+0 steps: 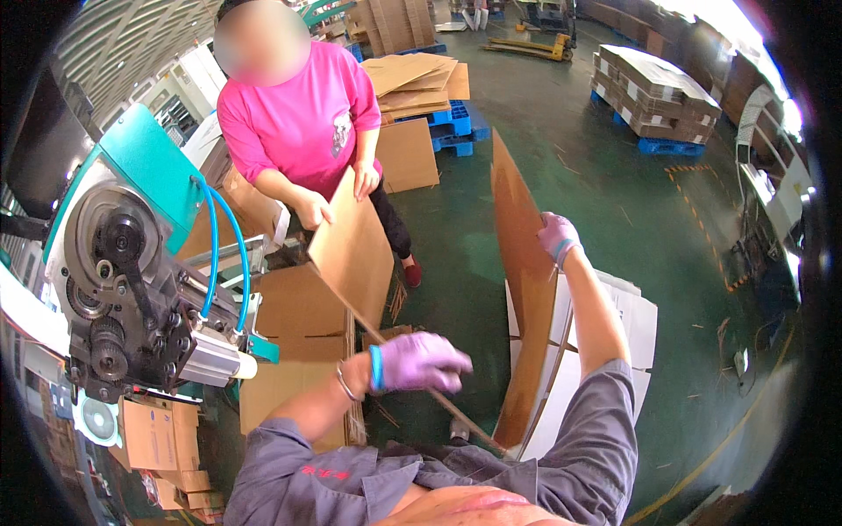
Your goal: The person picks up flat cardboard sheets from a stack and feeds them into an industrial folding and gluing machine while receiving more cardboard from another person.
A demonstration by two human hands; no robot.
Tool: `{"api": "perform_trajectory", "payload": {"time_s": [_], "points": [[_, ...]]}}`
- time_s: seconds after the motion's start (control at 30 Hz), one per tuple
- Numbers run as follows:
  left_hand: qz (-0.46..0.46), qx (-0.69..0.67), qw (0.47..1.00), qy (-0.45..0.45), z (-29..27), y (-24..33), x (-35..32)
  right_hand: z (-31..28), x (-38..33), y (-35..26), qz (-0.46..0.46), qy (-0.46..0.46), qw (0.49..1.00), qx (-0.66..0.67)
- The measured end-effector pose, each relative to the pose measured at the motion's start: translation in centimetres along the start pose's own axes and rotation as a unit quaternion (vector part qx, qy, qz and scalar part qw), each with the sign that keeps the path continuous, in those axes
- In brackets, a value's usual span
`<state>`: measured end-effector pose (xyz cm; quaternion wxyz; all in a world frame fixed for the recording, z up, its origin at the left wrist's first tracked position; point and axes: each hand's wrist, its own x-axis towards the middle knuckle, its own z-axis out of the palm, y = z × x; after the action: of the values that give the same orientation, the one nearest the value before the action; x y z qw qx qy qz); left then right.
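My right hand (559, 237), in a purple glove, grips the edge of a tall brown cardboard sheet (519, 228) that stands on edge at my right. My left hand (425, 361), also purple-gloved, has nothing visible in it; its fingers are apart and loosely bent. It hovers over the long edge of another cardboard sheet (360, 254), which slants from the co-worker toward my body. Whether the hand touches that edge, I cannot tell. A co-worker in a pink shirt (298, 131) holds the far end of this sheet with both hands.
At left stands a machine (118, 263) with gears, a teal cover and blue hoses. Flat cardboard (294, 302) lies beside it. White-faced sheets (631, 324) are at my right. Farther off are a stacked pallet (658, 96), cardboard on blue pallets (452, 127) and a yellow pallet jack (531, 48).
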<state>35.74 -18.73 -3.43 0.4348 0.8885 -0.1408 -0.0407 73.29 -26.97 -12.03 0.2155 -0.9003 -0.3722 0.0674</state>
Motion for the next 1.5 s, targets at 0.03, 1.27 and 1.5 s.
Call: {"api": "perform_trajectory", "payload": {"time_s": [0.03, 1.27, 1.5], "points": [[-0.006, 0.063, 0.995, 0.075, -0.5, -1.9, -0.6, 0.1, -1.0, -0.3, -0.035, 0.044, 0.998, 0.041], [-0.172, 0.650, 0.701, 0.238, 13.1, 9.7, -39.4, 15.8, -36.8, -36.3, -0.112, -0.455, 0.861, 0.198], [-0.304, 0.636, 0.692, 0.155, 10.0, 7.8, -40.7, 7.4, -39.6, -38.3, -0.426, -0.114, 0.891, -0.107]]}}
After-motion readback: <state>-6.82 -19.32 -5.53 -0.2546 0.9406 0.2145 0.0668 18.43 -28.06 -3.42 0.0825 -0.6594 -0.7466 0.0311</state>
